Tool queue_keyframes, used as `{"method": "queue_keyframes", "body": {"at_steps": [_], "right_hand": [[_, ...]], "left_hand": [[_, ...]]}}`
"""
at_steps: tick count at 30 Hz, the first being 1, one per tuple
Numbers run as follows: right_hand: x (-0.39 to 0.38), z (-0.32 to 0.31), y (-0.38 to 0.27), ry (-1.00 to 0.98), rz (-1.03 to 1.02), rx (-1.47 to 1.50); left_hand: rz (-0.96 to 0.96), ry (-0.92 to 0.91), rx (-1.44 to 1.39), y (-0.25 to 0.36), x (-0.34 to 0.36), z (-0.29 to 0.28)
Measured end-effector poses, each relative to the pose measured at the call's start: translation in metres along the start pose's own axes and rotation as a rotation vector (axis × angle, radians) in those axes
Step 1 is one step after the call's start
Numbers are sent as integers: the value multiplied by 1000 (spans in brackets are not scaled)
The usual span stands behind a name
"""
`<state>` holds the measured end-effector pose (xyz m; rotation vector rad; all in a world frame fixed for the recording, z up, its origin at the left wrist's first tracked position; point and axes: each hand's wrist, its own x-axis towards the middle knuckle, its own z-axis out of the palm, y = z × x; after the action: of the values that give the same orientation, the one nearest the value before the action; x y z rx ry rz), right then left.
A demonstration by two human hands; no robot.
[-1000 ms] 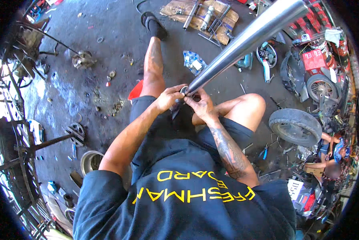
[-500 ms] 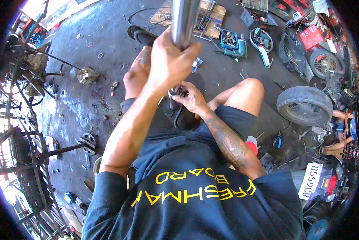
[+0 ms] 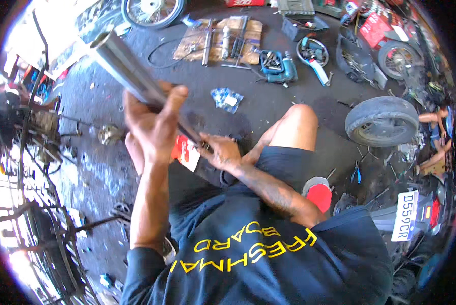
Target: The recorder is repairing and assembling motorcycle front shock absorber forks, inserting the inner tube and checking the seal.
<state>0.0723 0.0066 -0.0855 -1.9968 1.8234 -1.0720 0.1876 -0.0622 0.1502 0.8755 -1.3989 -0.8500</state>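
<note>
A long, shiny metal tube [image 3: 128, 66], hollow at its far end, slants from my lap up to the far left. My left hand [image 3: 154, 119] is wrapped round its middle, the thumb lying along the near side. Lower down, my right hand [image 3: 222, 152] closes on the tube's narrower bottom end, in front of my crossed legs. Its fingertips are partly hidden, so details of that end do not show. Just below the tube, by my left leg, lies a red and white packet [image 3: 187, 154].
On the far floor, cardboard [image 3: 192, 48] bears metal rods and a spring. Right of it are a teal power tool [image 3: 286, 71] and a round parts bowl [image 3: 312, 51]. A tyre [image 3: 382, 121] lies at right; a blue plastic packet [image 3: 227, 99] lies ahead. Bike frames crowd the left.
The tube has swung from upright to a slant toward the far left, with my left hand moving left and down along with it. My right hand has shifted slightly left and lower.
</note>
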Motion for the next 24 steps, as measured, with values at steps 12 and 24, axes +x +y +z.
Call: {"method": "queue_keyframes", "body": {"at_steps": [12, 24], "right_hand": [[8, -27, -12, -614, 201, 136], [2, -336, 73, 228, 571, -157]], "left_hand": [[-42, -480, -724, -3, 37, -67], [69, -226, -465, 4, 20, -69]]}}
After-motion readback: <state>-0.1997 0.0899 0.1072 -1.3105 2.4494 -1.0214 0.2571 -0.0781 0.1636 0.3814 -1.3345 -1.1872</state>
